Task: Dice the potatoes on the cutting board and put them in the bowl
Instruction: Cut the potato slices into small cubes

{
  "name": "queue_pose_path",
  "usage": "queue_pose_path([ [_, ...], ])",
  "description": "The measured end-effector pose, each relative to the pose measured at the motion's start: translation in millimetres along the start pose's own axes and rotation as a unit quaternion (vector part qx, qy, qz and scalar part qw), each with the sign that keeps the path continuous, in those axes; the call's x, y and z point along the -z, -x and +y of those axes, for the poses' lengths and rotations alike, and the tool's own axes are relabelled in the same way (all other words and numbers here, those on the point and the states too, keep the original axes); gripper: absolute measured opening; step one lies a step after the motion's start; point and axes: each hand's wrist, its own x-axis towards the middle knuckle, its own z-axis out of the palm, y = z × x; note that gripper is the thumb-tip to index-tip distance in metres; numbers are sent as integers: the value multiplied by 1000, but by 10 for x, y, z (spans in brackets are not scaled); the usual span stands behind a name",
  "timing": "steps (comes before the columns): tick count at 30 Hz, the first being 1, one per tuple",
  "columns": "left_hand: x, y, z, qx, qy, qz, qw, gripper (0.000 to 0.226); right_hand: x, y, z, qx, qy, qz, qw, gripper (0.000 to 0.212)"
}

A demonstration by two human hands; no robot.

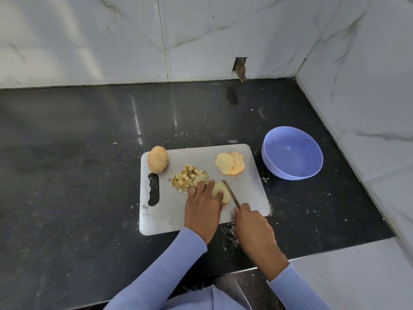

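While the left hand [202,203] presses its fingers [220,193] down on a potato piece [221,192] and the right hand [251,222] grips the knife [231,193], blade resting just right of those fingertips, the job looks roughly a third done. Just beyond the left fingers lies a heap of dice [190,177]; farther off to the right sit fanned slices [230,166] yet to cut, and a whole potato [157,159] waits far left on the board [250,193]. The bowl [292,153], well right of the knife, holds nothing yet.
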Motion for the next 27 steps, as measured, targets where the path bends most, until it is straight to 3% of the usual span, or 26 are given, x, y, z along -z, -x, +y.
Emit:
queue_pose_path([
  [9, 2, -5, -10, 0, 20, -4, 1000, 22, -142, 366, 219, -32, -16, -37, 999, 32],
  [13, 39, 1, 7, 14, 75, 3, 997, 15, -88, 302, 204, -29, -36, -14, 999, 33],
  [19, 63, 26, 2, 44, 118, 30, 992, 23, 60, 232, 191, -15, -69, 33, 997, 30],
  [27, 4, 70, -25, 24, 114, 53, 992, 11, 150, 81, -5, 7, -69, 8, 998, 29],
])
